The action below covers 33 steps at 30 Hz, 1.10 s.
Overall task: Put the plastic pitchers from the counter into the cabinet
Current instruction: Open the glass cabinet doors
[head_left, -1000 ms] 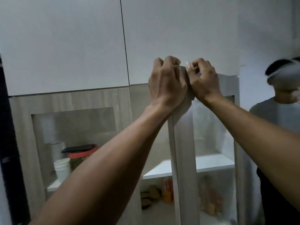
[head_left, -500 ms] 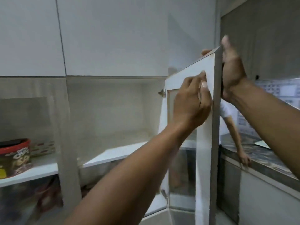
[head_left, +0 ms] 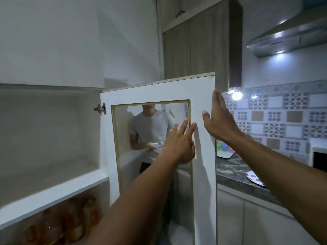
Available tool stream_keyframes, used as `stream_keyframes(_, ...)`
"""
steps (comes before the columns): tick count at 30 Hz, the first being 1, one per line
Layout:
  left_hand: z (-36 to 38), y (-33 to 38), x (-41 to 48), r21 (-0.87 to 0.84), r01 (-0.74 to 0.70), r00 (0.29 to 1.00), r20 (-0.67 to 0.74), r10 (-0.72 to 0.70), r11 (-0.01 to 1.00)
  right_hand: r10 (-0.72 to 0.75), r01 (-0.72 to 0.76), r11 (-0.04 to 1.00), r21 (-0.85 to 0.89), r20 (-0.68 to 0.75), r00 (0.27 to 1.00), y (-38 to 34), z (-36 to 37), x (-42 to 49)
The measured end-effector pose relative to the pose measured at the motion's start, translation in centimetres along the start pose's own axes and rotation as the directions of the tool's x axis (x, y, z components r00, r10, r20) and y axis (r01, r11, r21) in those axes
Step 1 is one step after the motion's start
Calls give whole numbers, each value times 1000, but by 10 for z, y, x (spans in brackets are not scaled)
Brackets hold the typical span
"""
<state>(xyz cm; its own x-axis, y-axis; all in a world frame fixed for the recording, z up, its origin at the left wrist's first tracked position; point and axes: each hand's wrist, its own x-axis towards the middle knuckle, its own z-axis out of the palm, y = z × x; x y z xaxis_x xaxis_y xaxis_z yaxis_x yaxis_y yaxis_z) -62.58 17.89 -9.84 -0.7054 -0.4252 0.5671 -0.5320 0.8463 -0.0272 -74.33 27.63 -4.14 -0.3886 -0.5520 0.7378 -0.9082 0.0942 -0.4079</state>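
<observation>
The cabinet door [head_left: 203,106], white-framed with a glass pane, stands swung wide open. My left hand [head_left: 180,144] has its fingers spread, with the tips against the door's inner frame. My right hand [head_left: 217,119] is flat and open beside the door's free edge. The cabinet [head_left: 53,190] behind shows a bare white upper shelf. Small coloured plastic containers [head_left: 223,147] stand far back on the dark stone counter [head_left: 235,179], partly hidden by my right arm; I cannot tell whether they are the pitchers.
Jars and packets [head_left: 62,225] sit on the cabinet's lower shelf. Another person [head_left: 150,131] stands behind the glass pane. A patterned plate [head_left: 254,177] lies on the counter. A range hood [head_left: 290,34] hangs at the upper right, above a tiled backsplash.
The door has swung fully open to the right. Both hands have let go of its top edge and now rest open against it. My view has turned right.
</observation>
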Motion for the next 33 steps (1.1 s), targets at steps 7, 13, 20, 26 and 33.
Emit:
stream_keyframes(7, 46, -34, 45, 77, -108, 987, 125, 98, 991, 22, 24, 909, -416, 104, 994, 53, 35, 11)
stream_keyframes(13, 52, -45, 53, 95, -149, 983, 121, 137, 984, 52, -8, 856, -517, 71, 996, 56, 43, 17)
stream_keyframes(20, 25, -41, 25, 57, -88, 983, 166, 78, 994, 41, -5, 839, -545, 53, 998, 39, 35, 0)
stream_keyframes(26, -19, -59, -53, 32, 125, 972, 197, -129, 992, -217, 210, 909, -361, 20, 976, -16, 37, -34)
stream_keyframes(33, -95, -152, -219, 229, 460, 839, 203, -504, 858, -380, 304, 922, 239, 412, 828, -167, 120, -97)
